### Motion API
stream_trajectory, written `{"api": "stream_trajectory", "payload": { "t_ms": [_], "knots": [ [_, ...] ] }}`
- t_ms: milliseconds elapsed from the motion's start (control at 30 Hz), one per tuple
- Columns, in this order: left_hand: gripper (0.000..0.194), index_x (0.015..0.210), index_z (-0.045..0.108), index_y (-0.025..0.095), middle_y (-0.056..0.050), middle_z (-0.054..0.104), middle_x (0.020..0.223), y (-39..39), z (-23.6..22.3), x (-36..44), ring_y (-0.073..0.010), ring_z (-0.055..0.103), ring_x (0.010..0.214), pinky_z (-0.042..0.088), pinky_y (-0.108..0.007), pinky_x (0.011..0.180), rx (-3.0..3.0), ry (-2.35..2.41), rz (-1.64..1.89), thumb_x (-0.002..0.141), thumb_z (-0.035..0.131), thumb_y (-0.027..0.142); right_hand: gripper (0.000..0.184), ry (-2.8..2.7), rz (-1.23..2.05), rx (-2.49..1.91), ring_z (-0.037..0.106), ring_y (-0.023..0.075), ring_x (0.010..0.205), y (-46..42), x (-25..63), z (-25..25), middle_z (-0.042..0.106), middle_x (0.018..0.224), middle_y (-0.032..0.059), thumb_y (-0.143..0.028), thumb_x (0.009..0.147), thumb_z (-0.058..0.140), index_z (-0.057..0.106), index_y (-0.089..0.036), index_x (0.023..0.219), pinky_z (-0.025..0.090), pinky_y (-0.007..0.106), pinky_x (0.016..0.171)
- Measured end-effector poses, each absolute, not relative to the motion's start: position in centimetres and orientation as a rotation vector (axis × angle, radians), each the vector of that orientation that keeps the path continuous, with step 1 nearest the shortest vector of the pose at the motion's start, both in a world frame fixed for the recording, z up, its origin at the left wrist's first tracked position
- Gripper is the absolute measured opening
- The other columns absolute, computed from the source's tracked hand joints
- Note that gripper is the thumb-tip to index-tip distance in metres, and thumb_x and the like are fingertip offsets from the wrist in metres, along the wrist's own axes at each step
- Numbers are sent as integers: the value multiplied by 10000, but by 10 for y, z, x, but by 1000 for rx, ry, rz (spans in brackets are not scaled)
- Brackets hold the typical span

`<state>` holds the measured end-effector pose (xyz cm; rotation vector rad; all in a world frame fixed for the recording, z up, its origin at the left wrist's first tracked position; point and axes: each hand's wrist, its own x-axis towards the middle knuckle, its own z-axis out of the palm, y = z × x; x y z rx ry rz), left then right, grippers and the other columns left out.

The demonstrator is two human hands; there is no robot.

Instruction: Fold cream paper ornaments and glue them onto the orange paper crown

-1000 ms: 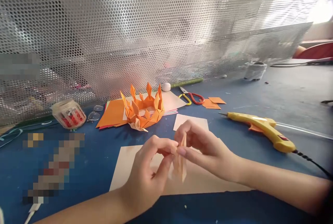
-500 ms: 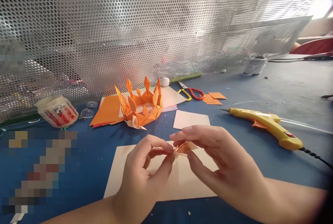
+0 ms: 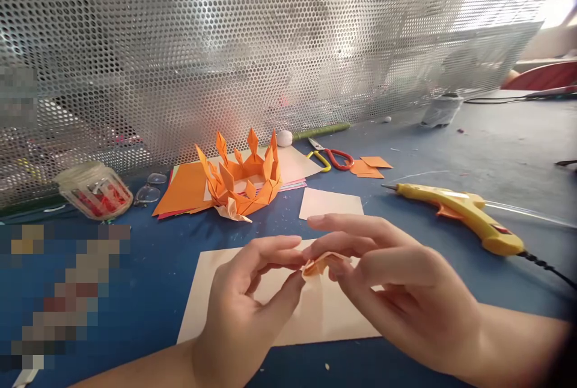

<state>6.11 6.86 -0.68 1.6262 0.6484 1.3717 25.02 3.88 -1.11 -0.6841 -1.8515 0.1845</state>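
Observation:
A small folded piece of peach-orange paper [image 3: 321,263] is held between both hands above a cream sheet [image 3: 198,292] on the blue table. My left hand [image 3: 252,298] pinches its left end between thumb and fingertips. On its right side, the thumb and fingers of my right hand [image 3: 401,292] close on the paper, hiding part of it. Beyond the hands stands an orange folded-paper crown [image 3: 265,193] with upright points. A pale folded paper piece [image 3: 233,211] lies against the crown's front. Just past my right fingers is a pale paper square [image 3: 331,200].
To the right lies a yellow glue gun [image 3: 469,211] with a black cord. Scissors [image 3: 338,160] and orange paper squares [image 3: 372,166] are behind. A stack of coloured paper [image 3: 180,190], glasses [image 3: 148,194] and a jar [image 3: 97,190] sit left, before a perforated metal screen [image 3: 270,39].
My right hand has shifted slightly right, and its index finger is more bent. The folded paper has turned and looks more arched between the fingers. My left hand keeps its pinch.

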Motion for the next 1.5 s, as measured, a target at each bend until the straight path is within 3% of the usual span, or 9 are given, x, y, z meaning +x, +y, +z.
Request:
{"api": "stream_trajectory", "payload": {
  "t_ms": [167,267,400,567,733,967,1100,1300,1500],
  "knots": [
    [411,919,810,346,137,845,914,67,-4,61,-64,813,860,595,-67,836,1706,668,1374,772,719,-27,339,-1959,-67,-699,754,153,1083,38,251,-7,619,1335,120,67,934,530,597,-210,1118,631,211,913],
    [343,866,823,321,109,847,870,68,-2,61,-77,814,812,598,-69,799,1701,705,1373,774,736,2,286,-1951,-77,-710,755,161,1050,41,251,-10,603,1352,125,37,946,573,620,-211,1080,641,260,927],
    [257,805,820,290,67,840,801,71,-4,62,-107,805,761,617,-118,766,1642,737,1286,785,742,46,249,-1973,-133,-773,733,157,1005,44,255,-13,558,1383,113,-15,957,622,660,-240,1055,652,257,781],
    [179,799,822,279,47,837,793,72,-7,61,-117,804,767,611,-118,735,1536,814,1230,794,770,108,257,-2000,-326,-841,662,111,767,48,258,-12,610,1055,56,-29,967,617,675,-248,1089,597,223,632],
    [139,754,816,261,41,835,771,72,-5,63,-116,802,732,607,-110,716,1502,843,1259,754,798,123,241,-2011,-257,-863,723,117,830,47,255,-11,674,1093,69,-29,992,559,649,-234,1082,600,196,711],
    [132,745,829,278,46,826,728,75,-7,64,-118,792,689,607,-122,687,1581,919,1285,768,799,151,222,-2002,-251,-890,744,110,815,48,255,-11,722,1087,54,-55,1007,565,655,-250,1064,596,183,676],
    [102,738,821,270,30,812,695,72,-5,64,-144,773,642,590,-139,531,1606,946,1302,765,802,173,149,-2043,-276,-931,755,119,822,50,255,-9,747,1054,58,-103,1030,541,615,-231,1052,599,194,710],
    [127,780,818,278,34,826,747,69,-4,66,-140,781,652,617,-140,549,1642,895,1332,773,794,153,224,-2125,-404,-1024,629,90,551,49,256,-5,722,775,-7,-189,1064,453,601,-224,899,472,209,502],
    [78,805,798,268,17,835,773,70,-5,65,-182,821,729,621,-143,516,1552,928,1287,767,819,204,164,-2084,-449,-961,733,99,718,49,255,-9,772,906,15,-154,1052,503,601,-225,942,475,206,518]
  ]
}}
